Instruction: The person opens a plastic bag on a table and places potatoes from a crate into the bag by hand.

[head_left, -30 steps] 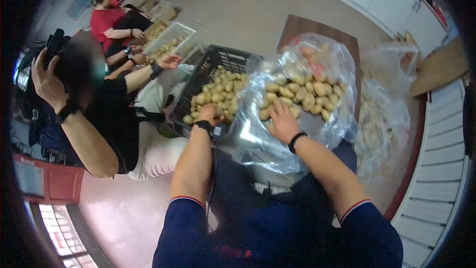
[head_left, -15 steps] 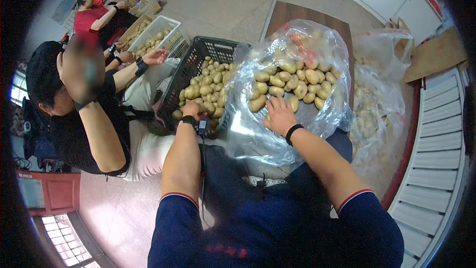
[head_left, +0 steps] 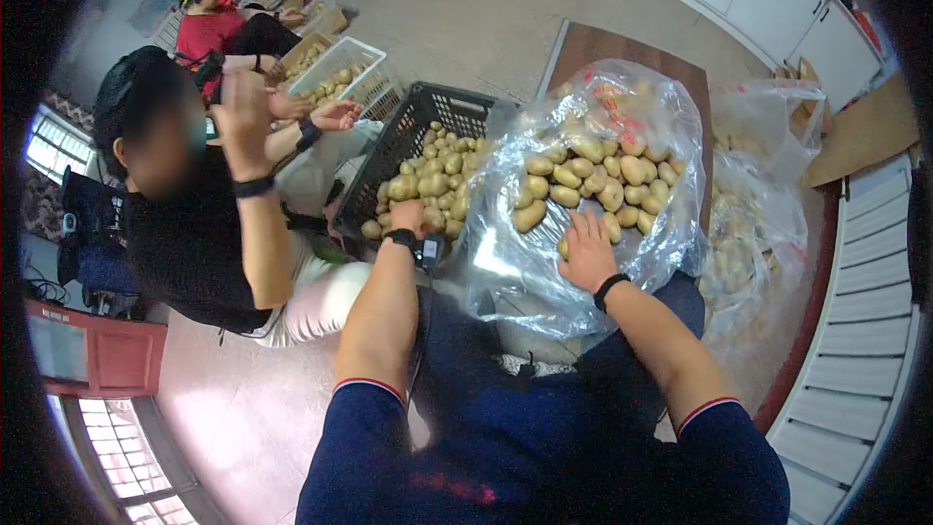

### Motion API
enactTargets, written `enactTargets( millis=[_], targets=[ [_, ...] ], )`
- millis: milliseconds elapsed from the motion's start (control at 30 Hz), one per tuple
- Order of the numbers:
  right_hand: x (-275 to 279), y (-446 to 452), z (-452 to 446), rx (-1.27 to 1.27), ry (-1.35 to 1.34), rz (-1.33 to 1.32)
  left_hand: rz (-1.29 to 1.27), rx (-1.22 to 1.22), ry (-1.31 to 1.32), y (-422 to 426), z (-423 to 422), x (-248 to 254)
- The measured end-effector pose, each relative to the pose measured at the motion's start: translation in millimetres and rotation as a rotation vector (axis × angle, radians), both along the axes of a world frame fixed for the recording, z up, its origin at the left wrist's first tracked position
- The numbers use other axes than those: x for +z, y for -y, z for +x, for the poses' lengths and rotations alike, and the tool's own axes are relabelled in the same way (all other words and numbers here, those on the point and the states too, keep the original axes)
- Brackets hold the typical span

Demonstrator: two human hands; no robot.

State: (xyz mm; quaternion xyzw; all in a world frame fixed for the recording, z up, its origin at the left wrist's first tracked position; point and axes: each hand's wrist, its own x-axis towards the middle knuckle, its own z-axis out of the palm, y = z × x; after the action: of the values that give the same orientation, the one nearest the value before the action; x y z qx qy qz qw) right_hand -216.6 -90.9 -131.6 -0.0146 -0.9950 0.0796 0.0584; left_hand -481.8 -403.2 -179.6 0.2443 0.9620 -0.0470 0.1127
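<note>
My left hand (head_left: 407, 219) is over the near edge of a black crate (head_left: 364, 175), against the potatoes (head_left: 428, 175) heaped there; its fingertips are hidden, so its grip cannot be made out. My right hand (head_left: 589, 253) lies with fingers spread on the bottom of an open clear plastic bag (head_left: 505, 272). Beside its fingertips are a potato (head_left: 610, 227) and another partly hidden by the hand. More potatoes (head_left: 593, 175) fill the far part of the bag, which rests on a brown board (head_left: 632, 47).
A person in black (head_left: 194, 243) sits close on the left, one hand raised. Farther back sits a person in red (head_left: 209, 31) near a white crate (head_left: 374, 73) of potatoes. Another clear bag (head_left: 739, 233) stands right of the board, near cardboard (head_left: 865, 131) and a white slatted panel (head_left: 846, 331).
My right hand has moved slightly right and nearer to me inside the bag. My left hand has stayed at the black crate. The person in black has lowered the raised hand from the head.
</note>
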Motion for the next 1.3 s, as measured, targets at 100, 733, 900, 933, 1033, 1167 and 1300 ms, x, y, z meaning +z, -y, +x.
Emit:
enactTargets(
  millis=[100,733,900,933,1033,1167,1300],
  targets=[
    [-1,3,1,-0.002,-0.026,0.023,-0.032,-0.080,0.019,-7,6,12],
    [-8,12,7,-0.011,0.019,-0.113,0.976,0.012,0.204,-31,20,-45],
    [-11,18,7,-0.014,-0.027,-0.239,1.169,0.632,0.446,-60,54,44],
    [-9,17,10,-0.021,-0.054,-0.303,1.165,0.654,0.443,-66,63,56],
    [-6,13,6,-0.041,-0.108,-0.421,1.149,0.629,0.517,-76,71,73],
    [2,18,-2,-0.092,-0.121,-0.520,1.236,0.572,0.627,-90,89,84],
    [4,24,-15,-0.119,-0.203,-0.618,1.257,0.485,0.810,-103,98,78]
  ],
)
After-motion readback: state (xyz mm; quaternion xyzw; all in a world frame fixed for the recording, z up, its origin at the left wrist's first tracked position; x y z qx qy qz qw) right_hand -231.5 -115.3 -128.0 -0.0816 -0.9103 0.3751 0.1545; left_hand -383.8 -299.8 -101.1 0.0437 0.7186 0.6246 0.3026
